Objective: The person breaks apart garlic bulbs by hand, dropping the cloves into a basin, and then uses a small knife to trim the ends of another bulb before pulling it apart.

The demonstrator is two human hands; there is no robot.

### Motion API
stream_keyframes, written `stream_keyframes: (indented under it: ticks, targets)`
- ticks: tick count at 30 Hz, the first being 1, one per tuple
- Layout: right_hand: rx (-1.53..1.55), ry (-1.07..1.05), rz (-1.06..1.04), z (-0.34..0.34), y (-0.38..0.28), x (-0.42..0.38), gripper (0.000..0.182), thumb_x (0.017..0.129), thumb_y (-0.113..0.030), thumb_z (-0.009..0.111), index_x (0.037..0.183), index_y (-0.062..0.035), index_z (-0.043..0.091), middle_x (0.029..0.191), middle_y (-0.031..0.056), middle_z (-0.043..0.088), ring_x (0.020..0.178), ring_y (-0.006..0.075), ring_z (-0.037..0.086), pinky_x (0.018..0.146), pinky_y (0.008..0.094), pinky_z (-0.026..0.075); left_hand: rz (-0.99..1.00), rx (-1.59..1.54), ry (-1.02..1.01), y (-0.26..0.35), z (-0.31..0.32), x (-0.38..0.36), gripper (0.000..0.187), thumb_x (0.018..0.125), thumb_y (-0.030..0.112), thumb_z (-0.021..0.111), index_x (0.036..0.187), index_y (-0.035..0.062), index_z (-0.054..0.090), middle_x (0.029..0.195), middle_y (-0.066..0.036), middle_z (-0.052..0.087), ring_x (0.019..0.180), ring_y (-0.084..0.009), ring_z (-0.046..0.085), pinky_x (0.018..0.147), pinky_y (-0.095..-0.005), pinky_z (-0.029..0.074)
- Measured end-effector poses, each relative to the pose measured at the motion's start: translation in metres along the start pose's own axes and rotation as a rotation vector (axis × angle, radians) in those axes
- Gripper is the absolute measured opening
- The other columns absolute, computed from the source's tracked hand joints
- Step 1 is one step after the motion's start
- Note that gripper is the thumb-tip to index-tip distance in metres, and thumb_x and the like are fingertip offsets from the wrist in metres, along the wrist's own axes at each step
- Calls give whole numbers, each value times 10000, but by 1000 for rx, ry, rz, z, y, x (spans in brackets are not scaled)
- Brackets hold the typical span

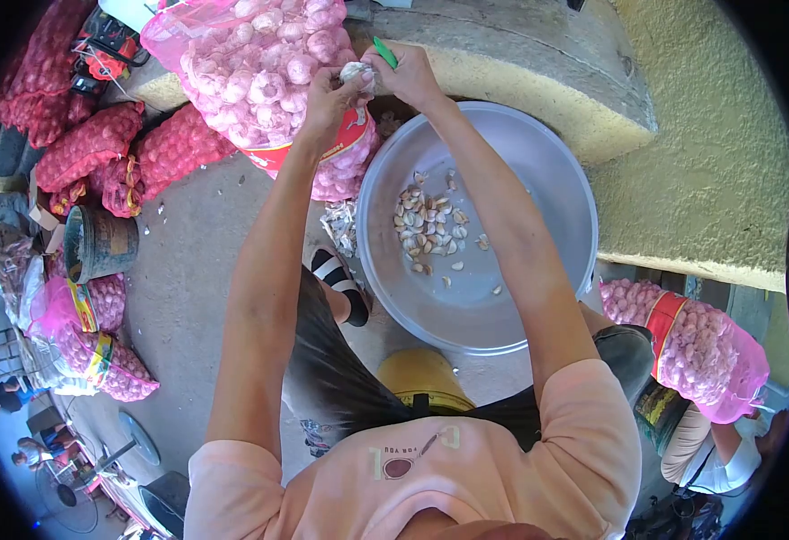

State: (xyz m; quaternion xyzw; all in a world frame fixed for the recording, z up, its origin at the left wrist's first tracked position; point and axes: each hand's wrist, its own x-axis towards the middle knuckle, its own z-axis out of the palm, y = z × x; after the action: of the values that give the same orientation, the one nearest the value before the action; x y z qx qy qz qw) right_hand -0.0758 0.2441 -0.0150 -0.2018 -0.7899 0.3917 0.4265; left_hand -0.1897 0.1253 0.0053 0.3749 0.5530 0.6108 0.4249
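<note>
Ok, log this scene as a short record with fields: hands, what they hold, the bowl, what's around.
left hand: raised above the bowl's far rim, fingers on a garlic bulb
right hand: on the same bulb, with a green tool at its fingers
bowl: grey metal, on the ground, holds loose cloves
behind the hands: pink mesh sack full of garlic
left side: red mesh sacks, a dark bucket
right side: another pink sack

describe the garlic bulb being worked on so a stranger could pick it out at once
Start at the big grey metal basin. Just above its top-left rim, both hands meet around one whitish garlic bulb. Unlike the bulbs in the pink mesh sack behind, it is loose and held in fingers.
</note>
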Motion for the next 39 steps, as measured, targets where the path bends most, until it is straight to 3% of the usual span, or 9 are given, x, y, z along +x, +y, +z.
stream_keyframes:
  ticks: [9,15,18,20,24,27,32,38,39]
  targets:
    - [-90,197,312,22,21,3,179,822,-157,631,873,15,639,819,239,648,783,365,649,706,420,495,-40,-131,-30,-6,-1,7,430,896,95,617,1281,8,445,1140,-77,574,977,-147,590,799,-252,531]
    - [-434,2,516,22,55,-15,196,766,-138,647,881,21,638,868,241,654,848,368,651,747,430,506,-19,-236,-94,5,-1,3,374,921,34,545,1270,-7,418,1197,-94,526,1062,-192,566,916,-308,515]
    - [-387,45,656,26,69,-23,219,735,-184,697,854,-4,658,827,235,660,820,351,668,738,425,527,-32,-221,-28,2,1,0,369,914,18,540,1255,-24,406,1213,-107,504,1061,-207,566,940,-331,508]
    - [23,52,883,28,77,-25,240,762,-235,685,843,-11,660,820,188,668,793,261,678,742,468,523,-85,-220,9,-1,1,2,384,902,24,557,1245,-39,397,1221,-128,487,1069,-219,561,939,-341,509]
    - [156,47,897,20,55,-29,289,783,-311,709,848,-33,666,817,103,665,764,176,652,641,425,520,-54,-181,19,-6,-1,4,382,894,49,583,1226,-39,414,1187,-138,518,1050,-215,571,924,-347,512]
    - [486,201,778,3,-8,-24,349,767,-381,751,852,-52,669,805,60,652,713,166,626,538,295,469,-127,-45,-8,-7,-6,6,364,897,57,585,1217,-24,434,1149,-126,558,1021,-205,589,894,-345,515]
    - [656,-64,668,2,-12,-14,298,824,-374,710,846,-79,673,710,1,594,548,61,499,449,192,350,-74,-47,-128,-8,-6,1,390,900,76,593,1246,-12,435,1148,-109,579,1034,-198,595,876,-324,509]
    - [668,161,828,26,38,-24,208,845,-230,697,799,-33,648,684,24,577,523,117,482,426,243,366,-21,-197,-124,15,17,-9,302,905,22,549,1199,1,485,1142,-92,580,1031,-182,596,901,-304,513]
    - [522,178,897,34,49,-25,209,842,-217,665,825,-8,655,715,97,629,546,205,569,468,333,443,14,-221,-190,21,14,-7,314,907,-1,532,1214,0,465,1159,-106,566,1069,-200,586,932,-333,514]
